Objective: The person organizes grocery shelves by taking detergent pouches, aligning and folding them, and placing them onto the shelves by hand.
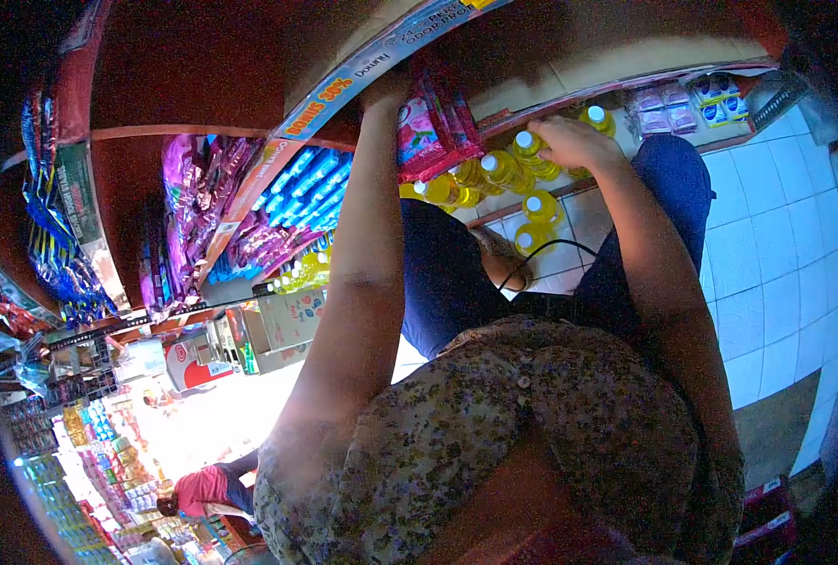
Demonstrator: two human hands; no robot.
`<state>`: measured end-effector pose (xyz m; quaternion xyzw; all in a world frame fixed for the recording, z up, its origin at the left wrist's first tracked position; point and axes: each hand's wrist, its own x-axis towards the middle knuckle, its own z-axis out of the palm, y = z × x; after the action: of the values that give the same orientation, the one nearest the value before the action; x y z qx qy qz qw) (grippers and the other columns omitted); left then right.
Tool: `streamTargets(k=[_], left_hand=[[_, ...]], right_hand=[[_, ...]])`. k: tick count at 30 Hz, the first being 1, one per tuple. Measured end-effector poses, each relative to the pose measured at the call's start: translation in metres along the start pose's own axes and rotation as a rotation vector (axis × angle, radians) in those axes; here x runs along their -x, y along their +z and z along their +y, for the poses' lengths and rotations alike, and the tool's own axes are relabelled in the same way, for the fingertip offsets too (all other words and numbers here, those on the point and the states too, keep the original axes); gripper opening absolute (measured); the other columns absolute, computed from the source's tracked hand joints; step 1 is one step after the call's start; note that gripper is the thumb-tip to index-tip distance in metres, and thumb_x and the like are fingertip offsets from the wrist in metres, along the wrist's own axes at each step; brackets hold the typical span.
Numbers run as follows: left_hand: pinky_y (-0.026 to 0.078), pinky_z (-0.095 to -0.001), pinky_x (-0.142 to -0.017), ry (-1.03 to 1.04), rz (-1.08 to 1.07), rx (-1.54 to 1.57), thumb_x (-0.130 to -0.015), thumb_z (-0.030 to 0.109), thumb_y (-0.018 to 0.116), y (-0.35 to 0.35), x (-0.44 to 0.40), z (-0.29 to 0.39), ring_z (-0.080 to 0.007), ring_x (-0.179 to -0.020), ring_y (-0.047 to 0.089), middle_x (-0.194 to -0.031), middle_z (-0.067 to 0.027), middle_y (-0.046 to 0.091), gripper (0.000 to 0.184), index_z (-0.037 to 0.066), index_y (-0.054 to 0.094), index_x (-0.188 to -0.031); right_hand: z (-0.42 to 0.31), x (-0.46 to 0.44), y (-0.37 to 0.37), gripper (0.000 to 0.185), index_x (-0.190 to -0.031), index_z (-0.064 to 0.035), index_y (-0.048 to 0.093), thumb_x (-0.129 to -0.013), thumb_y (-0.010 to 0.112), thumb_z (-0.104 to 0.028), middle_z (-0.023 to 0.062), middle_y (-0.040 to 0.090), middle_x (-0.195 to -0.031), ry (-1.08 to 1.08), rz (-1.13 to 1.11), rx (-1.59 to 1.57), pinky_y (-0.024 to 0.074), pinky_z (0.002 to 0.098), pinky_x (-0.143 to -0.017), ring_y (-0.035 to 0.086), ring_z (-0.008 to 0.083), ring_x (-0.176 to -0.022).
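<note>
My left hand (386, 89) reaches into the dark shelf, beside several pink packets (428, 132) standing in a row; shadow and the shelf strip hide its fingers. My right hand (574, 143) is stretched out at the lower shelf's edge, fingers and thumb apart. It is right beside a white-capped bottle of yellow liquid (529, 146), and I cannot tell whether they touch. More yellow bottles (504, 169) stand close together under the pink packets. Two others (537, 205) stand on the tiles, nearer my legs.
Purple sachets (188, 207) and blue packets (306, 188) fill the shelves on the left. A printed shelf strip (344, 80) crosses above my left arm. Small purple and blue-white packs (664, 108) sit at the right. Boxes (282, 325) and a person in pink (202, 490) are farther left.
</note>
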<state>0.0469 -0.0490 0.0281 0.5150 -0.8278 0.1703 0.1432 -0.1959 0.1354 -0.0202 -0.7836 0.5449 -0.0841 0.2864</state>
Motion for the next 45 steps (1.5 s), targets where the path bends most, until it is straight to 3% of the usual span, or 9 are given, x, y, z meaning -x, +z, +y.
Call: streamTargets(k=[11,30,45], left_hand=[[0.025,-0.0453,-0.100,0.036,-0.019,0.033,-0.083,0.046,0.040,0.024,-0.003,-0.016,-0.0337,-0.120,0.035,-0.130,-0.0154,0.039,0.055,0.010,0.042,-0.125],[0.025,-0.0454,-0.100,0.035,-0.462,0.228,-0.082,0.048,0.041,-0.015,-0.063,-0.017,-0.0336,-0.119,0.037,-0.130,-0.0169,0.039,0.059,0.010,0.041,-0.126],[0.025,-0.0455,-0.100,-0.003,-0.471,0.229,-0.081,0.050,0.041,-0.016,-0.061,-0.022,-0.0335,-0.118,0.038,-0.129,-0.0180,0.039,0.061,0.009,0.041,-0.126]], right_hand=[[0.004,-0.002,0.004,0.044,-0.117,-0.0055,0.045,-0.077,0.060,-0.017,0.0189,0.053,-0.110,-0.012,0.019,-0.006,0.0398,0.0404,-0.089,0.049,0.0330,-0.106],[0.008,0.003,-0.002,0.045,-0.116,-0.0042,0.044,-0.077,0.060,-0.019,0.0200,0.054,-0.106,-0.025,0.043,0.027,0.0425,0.0411,-0.085,0.051,0.0335,-0.102],[0.019,-0.006,0.009,0.049,-0.117,-0.0022,0.044,-0.075,0.062,-0.020,0.0190,0.055,-0.107,-0.092,0.072,0.018,0.0408,0.0407,-0.087,0.049,0.0320,-0.104]])
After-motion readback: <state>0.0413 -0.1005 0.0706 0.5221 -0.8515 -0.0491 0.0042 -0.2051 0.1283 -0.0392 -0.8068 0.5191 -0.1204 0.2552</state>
